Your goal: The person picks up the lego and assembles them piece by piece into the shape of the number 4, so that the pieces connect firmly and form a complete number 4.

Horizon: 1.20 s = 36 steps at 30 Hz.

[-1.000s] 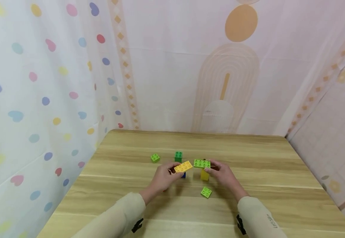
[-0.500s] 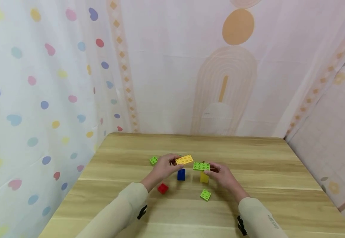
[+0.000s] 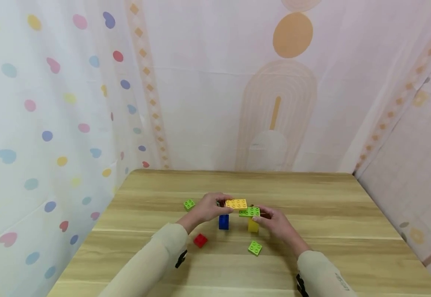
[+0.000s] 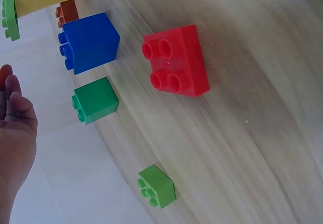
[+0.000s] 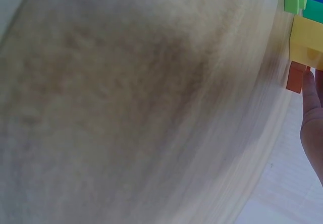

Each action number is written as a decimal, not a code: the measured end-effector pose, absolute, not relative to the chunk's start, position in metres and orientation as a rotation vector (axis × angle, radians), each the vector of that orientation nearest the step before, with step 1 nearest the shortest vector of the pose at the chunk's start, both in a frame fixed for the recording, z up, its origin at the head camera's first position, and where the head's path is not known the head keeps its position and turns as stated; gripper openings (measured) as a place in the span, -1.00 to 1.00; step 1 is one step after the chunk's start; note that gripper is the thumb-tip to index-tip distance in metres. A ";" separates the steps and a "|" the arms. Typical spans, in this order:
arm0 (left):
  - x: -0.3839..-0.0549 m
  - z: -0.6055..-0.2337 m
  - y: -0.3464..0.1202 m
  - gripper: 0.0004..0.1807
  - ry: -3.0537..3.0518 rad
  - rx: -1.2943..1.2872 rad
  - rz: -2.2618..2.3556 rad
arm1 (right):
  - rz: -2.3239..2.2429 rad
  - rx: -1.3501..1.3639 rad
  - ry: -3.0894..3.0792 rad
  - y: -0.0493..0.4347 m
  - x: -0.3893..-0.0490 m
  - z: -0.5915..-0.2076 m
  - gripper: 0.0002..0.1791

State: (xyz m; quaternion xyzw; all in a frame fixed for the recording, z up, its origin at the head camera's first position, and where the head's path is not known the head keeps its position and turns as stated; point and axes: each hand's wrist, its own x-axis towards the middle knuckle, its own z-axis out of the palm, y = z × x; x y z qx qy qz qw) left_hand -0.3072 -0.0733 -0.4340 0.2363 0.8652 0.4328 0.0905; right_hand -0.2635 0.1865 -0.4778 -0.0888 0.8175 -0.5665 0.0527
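In the head view my left hand [image 3: 208, 207] pinches an orange-yellow toy brick [image 3: 236, 204] by its left end. Its right end overlaps a long light green brick [image 3: 250, 211] there. My right hand [image 3: 272, 220] grips that green brick at its right end, over a yellow block [image 3: 253, 225] standing on the table. Below the left hand stands a blue block [image 3: 224, 222]. The left wrist view shows a dark green block [image 4: 96, 100] beside the blue one, and a dark orange brick [image 4: 68, 13] behind. Right fingers reach past the yellow block in the right wrist view.
A red brick [image 3: 200, 240] lies left of the blue block, toward the front. One small light green brick [image 3: 255, 248] is in front of the yellow block, another small light green brick [image 3: 189, 204] at the far left. Curtains hang behind the wooden table [image 3: 312, 194].
My left hand has shifted right with the orange-yellow brick, which has turned straighter and now overlaps the long green brick's left part. The right hand has stayed nearly in place.
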 end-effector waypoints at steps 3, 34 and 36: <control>-0.308 -0.434 -0.072 -0.60 2.555 0.698 1.268 | -1.733 -0.271 2.489 0.186 -0.263 -0.478 -0.50; -0.314 -0.436 -0.070 -0.63 2.511 0.788 1.110 | -1.738 -0.285 2.491 0.179 -0.265 -0.487 -0.49; -0.313 -0.436 -0.071 -0.63 2.536 0.804 1.081 | -1.734 -0.303 2.488 0.179 -0.265 -0.486 -0.49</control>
